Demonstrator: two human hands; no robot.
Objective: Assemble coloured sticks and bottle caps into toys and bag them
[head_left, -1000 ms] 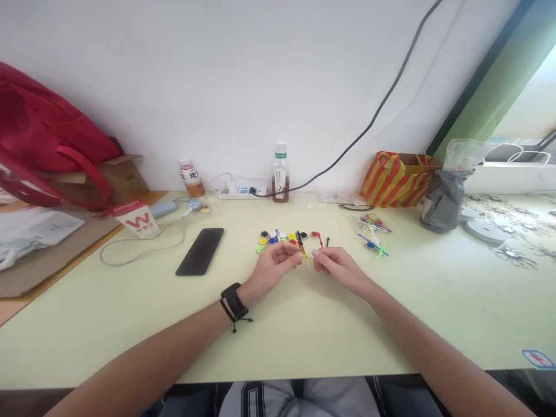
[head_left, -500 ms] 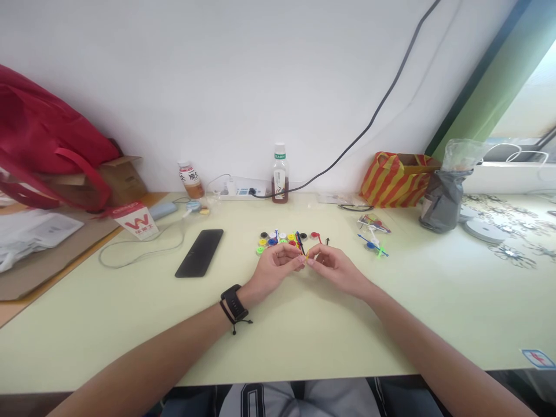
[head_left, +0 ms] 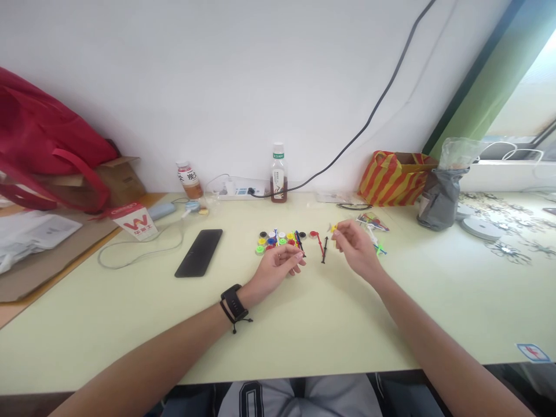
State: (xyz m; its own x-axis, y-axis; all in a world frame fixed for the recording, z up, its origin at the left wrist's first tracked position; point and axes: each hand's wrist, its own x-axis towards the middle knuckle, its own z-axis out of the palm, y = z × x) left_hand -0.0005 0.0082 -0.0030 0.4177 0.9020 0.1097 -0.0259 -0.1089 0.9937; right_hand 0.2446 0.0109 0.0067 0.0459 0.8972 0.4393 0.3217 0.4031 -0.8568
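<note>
My right hand is raised above the table on the right, pinching a small yellow plastic piece between thumb and fingertips. My left hand stays near the middle, its fingers loosely curled and apart, with nothing visible in them. Just behind it sit several small coloured discs in yellow, white, blue, green, red and black, partly covered by the hand. Thin blue and black sticks lie at their right side. Between my hands are a red stick beside a red disc, and a black stick.
White, blue and green plastic parts and a small packet lie behind my right hand. A black phone lies left. Along the wall stand a drink bottle, a power strip and a striped bag.
My hands have come apart. The right hand has moved right and slightly away from me with the yellow piece, uncovering the red and black sticks. My left hand has barely moved.
</note>
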